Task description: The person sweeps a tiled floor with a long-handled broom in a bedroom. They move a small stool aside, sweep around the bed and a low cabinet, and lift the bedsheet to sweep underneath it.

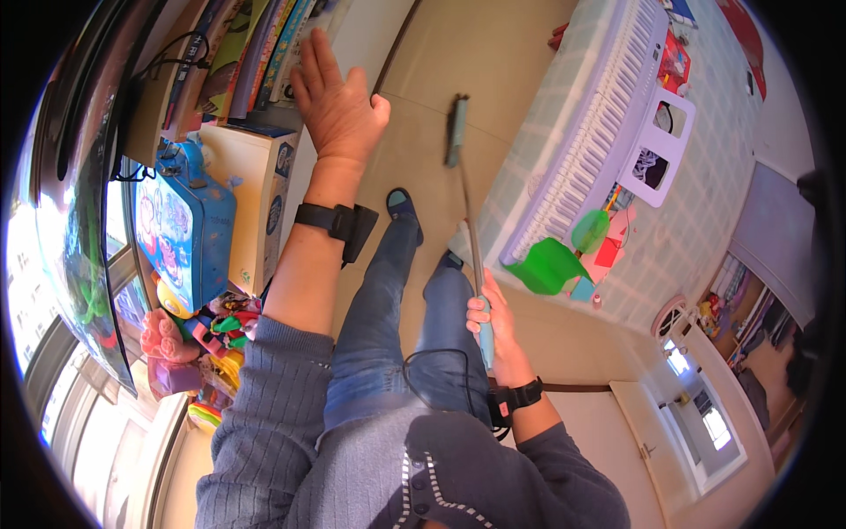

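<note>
My right hand (492, 321) grips the pale blue handle of a long-handled broom (472, 238), whose bristled head (456, 130) rests on the tiled floor ahead of my feet. Raised at the upper left, my left hand (337, 109) holds nothing, its fingers spread, just beside a row of upright books (264, 59). Whether it touches them I cannot tell. Each wrist wears a black strap with a device. Below the left hand stand a cream box (248, 205) and a blue case with a handle (208, 231).
On the right, a white electronic keyboard (588, 139) lies on a bed with a checked cover (714, 178), near a green sheet-like item (547, 266). Plush and plastic toys (172, 337) pile up at the left by the window. A door (634, 423) stands behind on the right.
</note>
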Demonstrator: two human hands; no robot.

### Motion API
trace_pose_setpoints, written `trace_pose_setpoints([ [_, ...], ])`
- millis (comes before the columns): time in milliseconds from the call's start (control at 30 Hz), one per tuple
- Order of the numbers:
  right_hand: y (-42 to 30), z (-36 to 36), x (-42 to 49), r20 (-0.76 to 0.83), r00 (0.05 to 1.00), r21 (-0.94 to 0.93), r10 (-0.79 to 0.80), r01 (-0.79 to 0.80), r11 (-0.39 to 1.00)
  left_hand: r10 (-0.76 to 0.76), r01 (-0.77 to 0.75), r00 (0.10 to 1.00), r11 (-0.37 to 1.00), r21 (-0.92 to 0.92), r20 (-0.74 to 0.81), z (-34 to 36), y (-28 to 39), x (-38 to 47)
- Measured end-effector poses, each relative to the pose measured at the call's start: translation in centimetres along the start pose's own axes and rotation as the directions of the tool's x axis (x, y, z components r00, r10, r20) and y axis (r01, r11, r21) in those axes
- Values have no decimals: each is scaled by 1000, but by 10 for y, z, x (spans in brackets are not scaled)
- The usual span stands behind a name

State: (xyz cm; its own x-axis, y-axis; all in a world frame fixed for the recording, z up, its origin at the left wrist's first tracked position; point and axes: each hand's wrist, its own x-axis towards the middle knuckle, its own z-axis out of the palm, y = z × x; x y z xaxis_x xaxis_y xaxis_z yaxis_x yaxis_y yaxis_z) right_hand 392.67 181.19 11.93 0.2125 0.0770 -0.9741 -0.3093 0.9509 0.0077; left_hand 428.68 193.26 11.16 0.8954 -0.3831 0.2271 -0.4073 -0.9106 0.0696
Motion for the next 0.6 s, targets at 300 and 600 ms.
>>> trace_pose_setpoints([
  [300,39,7,104,-267,959,-129,-97,64,990,-9,6,999,999,-49,-51,6,1,-1],
  [600,-7,-25,16,74,987,-230,144,-124,965,85,-86,996,995,-47,-25,-17,-6,-36],
])
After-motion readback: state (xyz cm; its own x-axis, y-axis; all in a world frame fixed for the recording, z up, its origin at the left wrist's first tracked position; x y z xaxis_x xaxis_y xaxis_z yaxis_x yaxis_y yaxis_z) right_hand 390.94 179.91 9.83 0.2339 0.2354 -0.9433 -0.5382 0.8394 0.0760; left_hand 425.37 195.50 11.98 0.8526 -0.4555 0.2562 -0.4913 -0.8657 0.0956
